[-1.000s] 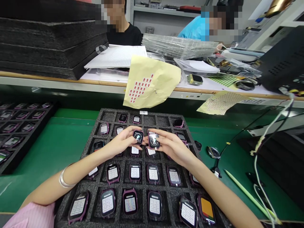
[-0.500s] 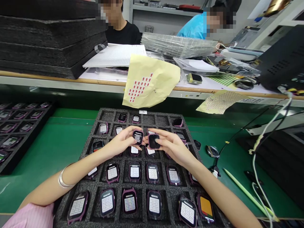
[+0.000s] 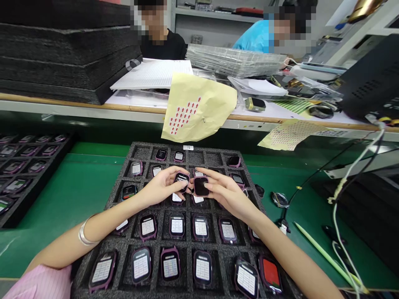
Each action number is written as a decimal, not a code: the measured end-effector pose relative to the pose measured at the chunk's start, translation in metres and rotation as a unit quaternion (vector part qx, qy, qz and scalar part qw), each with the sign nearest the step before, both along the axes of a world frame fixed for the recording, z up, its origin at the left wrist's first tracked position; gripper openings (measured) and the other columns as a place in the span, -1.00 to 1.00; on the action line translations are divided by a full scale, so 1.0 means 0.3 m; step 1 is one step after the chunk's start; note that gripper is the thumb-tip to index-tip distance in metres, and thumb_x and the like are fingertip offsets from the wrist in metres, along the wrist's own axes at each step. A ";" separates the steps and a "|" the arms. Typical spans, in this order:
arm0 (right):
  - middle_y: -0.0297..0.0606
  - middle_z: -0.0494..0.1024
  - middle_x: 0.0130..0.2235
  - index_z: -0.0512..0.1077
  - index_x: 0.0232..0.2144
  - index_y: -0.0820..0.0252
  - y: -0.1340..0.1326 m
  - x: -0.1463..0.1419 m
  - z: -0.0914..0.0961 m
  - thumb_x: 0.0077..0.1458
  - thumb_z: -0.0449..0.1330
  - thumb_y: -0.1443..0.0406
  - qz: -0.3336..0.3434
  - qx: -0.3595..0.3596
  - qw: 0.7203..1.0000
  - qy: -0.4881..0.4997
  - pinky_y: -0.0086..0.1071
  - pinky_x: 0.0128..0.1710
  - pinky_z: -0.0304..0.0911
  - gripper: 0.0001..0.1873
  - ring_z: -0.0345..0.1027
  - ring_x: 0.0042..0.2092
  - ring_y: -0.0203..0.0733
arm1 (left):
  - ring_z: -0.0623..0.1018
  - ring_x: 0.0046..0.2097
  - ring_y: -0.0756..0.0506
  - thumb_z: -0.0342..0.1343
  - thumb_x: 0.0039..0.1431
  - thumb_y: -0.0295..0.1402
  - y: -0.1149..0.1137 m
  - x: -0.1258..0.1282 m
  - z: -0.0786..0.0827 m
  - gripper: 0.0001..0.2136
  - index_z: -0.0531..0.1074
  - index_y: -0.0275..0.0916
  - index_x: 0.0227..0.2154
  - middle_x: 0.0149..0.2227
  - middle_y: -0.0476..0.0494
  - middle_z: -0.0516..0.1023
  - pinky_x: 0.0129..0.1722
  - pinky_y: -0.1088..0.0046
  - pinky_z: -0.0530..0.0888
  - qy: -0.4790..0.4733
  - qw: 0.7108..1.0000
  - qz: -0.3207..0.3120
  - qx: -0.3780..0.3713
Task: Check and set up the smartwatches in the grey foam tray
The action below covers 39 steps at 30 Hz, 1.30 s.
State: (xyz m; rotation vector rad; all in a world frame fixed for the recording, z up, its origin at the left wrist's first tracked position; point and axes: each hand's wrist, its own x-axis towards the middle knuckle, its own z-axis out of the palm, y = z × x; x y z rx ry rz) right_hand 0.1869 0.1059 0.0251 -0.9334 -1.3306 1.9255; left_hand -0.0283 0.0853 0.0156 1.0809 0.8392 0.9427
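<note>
My left hand (image 3: 168, 182) grips a purple-framed smartwatch body (image 3: 181, 181) with white text on its dark screen, the thumb lying across the glass. In my right hand (image 3: 221, 187) is another smartwatch body (image 3: 200, 186), its screen black, with the thumb at its right edge. Both are held side by side above a black foam tray (image 3: 156, 249). Strapless watches sit in many of its compartments, most showing white grids. One watch (image 3: 269, 274) at the front right glows red. Parts of the middle rows are hidden under my hands.
A second tray of watches (image 3: 18, 185) lies at the left. Right of the tray are a small watch-like item (image 3: 279, 199), a green pen-like stick (image 3: 321, 251) and cables (image 3: 338, 195). A shelf ledge with a hanging yellow sticker sheet (image 3: 199, 108) runs across behind. Two people sit beyond.
My left thumb has moved up and right across the screen of the watch it holds. The front-right watch's screen went from mostly orange to red. My right hand has barely shifted.
</note>
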 end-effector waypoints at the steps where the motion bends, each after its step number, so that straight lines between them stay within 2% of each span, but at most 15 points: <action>1: -0.16 0.53 0.00 0.33 0.11 0.08 0.000 0.000 -0.001 0.09 0.25 0.29 0.002 0.000 1.000 0.003 -0.11 0.03 0.29 -0.49 0.39 0.05 -0.02 | 0.58 -0.26 -0.09 0.21 0.08 -0.35 0.000 0.000 0.002 -0.72 0.36 -0.30 -0.16 -0.25 -0.13 0.51 -0.34 0.39 0.58 0.000 1.000 0.003 -0.001; 9: -0.20 0.52 0.01 0.32 0.11 0.06 0.004 0.002 0.001 0.07 0.25 0.33 0.005 -0.025 0.999 0.022 -0.16 0.09 0.24 -0.47 0.37 0.07 -0.05 | 0.57 -0.26 -0.10 0.27 -0.02 -0.45 -0.004 0.002 0.001 -0.64 0.33 -0.29 -0.14 -0.25 -0.12 0.50 -0.32 0.36 0.57 0.000 1.000 0.010 0.010; 15: -0.20 0.54 -0.02 0.30 0.14 0.05 0.004 0.007 0.008 0.07 0.26 0.32 0.000 -0.027 1.000 0.003 -0.17 0.09 0.24 -0.44 0.39 0.06 -0.07 | 0.57 -0.26 -0.10 0.21 0.09 -0.30 0.002 0.005 -0.003 -0.67 0.33 -0.31 -0.12 -0.26 -0.16 0.51 -0.35 0.36 0.57 0.010 1.000 0.016 0.009; 18: -0.17 0.53 0.00 0.27 0.15 0.07 0.003 0.009 0.009 0.06 0.26 0.33 0.009 -0.024 1.000 0.007 -0.14 0.10 0.23 -0.41 0.38 0.06 -0.06 | 0.58 -0.26 -0.11 0.22 0.08 -0.29 0.001 0.005 -0.005 -0.68 0.33 -0.31 -0.14 -0.26 -0.15 0.51 -0.36 0.37 0.56 0.023 1.000 0.014 0.012; 22: -0.13 0.50 0.03 0.25 0.15 0.13 0.002 0.011 0.014 -0.04 0.34 0.39 0.020 0.003 0.999 0.032 -0.09 0.19 0.11 -0.30 0.34 0.11 -0.04 | 0.57 -0.15 -0.11 0.28 -0.02 -0.43 -0.005 0.003 -0.022 -0.55 0.26 -0.25 -0.06 -0.13 -0.17 0.49 -0.20 0.36 0.54 0.039 0.998 0.001 0.043; 24: -0.11 0.50 0.03 0.24 0.15 0.15 0.002 0.013 0.018 -0.08 0.37 0.42 0.009 0.017 0.999 0.035 -0.06 0.21 0.08 -0.26 0.34 0.11 -0.02 | 0.56 -0.10 -0.11 0.26 -0.02 -0.48 0.004 0.004 -0.036 -0.46 0.17 -0.21 0.02 -0.06 -0.20 0.46 -0.14 0.35 0.53 0.080 0.992 -0.005 0.096; 26: -0.09 0.51 0.02 0.25 0.13 0.17 0.007 0.018 0.024 -0.09 0.38 0.42 -0.018 0.022 0.999 0.036 -0.02 0.20 0.09 -0.27 0.36 0.09 0.00 | 0.57 -0.11 -0.11 0.20 0.05 -0.47 0.034 0.012 -0.048 -0.47 0.11 -0.22 0.05 -0.04 -0.23 0.44 -0.16 0.36 0.53 0.179 0.968 0.000 0.178; 29: -0.08 0.54 -0.03 0.31 0.07 0.21 0.025 0.032 0.037 -0.10 0.39 0.42 -0.087 0.027 0.994 0.056 -0.01 0.17 0.16 -0.35 0.39 0.06 0.02 | 0.57 -0.18 -0.12 0.15 0.11 -0.39 0.129 0.049 -0.054 -0.58 0.17 -0.26 0.01 -0.12 -0.23 0.48 -0.22 0.33 0.53 0.310 0.912 0.024 0.266; 31: -0.09 0.57 -0.08 0.35 0.01 0.24 0.044 0.045 0.048 -0.10 0.38 0.43 -0.141 0.040 0.986 0.084 -0.03 0.16 0.19 -0.42 0.42 0.03 0.02 | 0.55 -0.19 -0.17 0.19 0.08 -0.33 0.215 0.091 -0.050 -0.60 0.25 -0.27 -0.03 -0.21 -0.18 0.50 -0.17 0.25 0.50 0.353 0.888 0.029 0.293; 35: -0.09 0.61 -0.18 0.38 -0.08 0.29 0.075 0.087 0.083 -0.10 0.38 0.43 -0.224 0.069 0.965 0.118 -0.08 0.16 0.22 -0.51 0.47 -0.03 0.02 | 0.44 0.01 -0.28 0.26 -0.01 -0.34 0.357 0.181 -0.039 -0.66 0.36 -0.30 -0.17 -0.12 -0.27 0.46 0.04 0.13 0.35 0.433 0.839 0.044 0.328; 37: -0.08 0.61 -0.17 0.36 -0.07 0.28 0.077 0.112 0.107 -0.08 0.38 0.41 -0.245 0.084 0.958 0.122 -0.09 0.12 0.27 -0.51 0.49 -0.05 0.02 | 0.43 0.01 -0.35 0.30 -0.06 -0.29 0.380 0.211 -0.035 -0.68 0.39 -0.32 -0.26 -0.14 -0.31 0.46 0.04 0.08 0.32 0.457 0.825 0.043 0.329; 39: -0.07 0.60 -0.14 0.34 -0.03 0.27 0.070 0.136 0.136 -0.05 0.37 0.37 -0.255 0.108 0.954 0.115 -0.10 0.07 0.32 -0.49 0.50 -0.07 0.01 | 0.39 0.03 -0.44 0.33 -0.11 -0.28 0.367 0.233 -0.033 -0.69 0.40 -0.35 -0.37 -0.16 -0.38 0.45 0.05 -0.01 0.27 0.463 0.822 0.043 0.330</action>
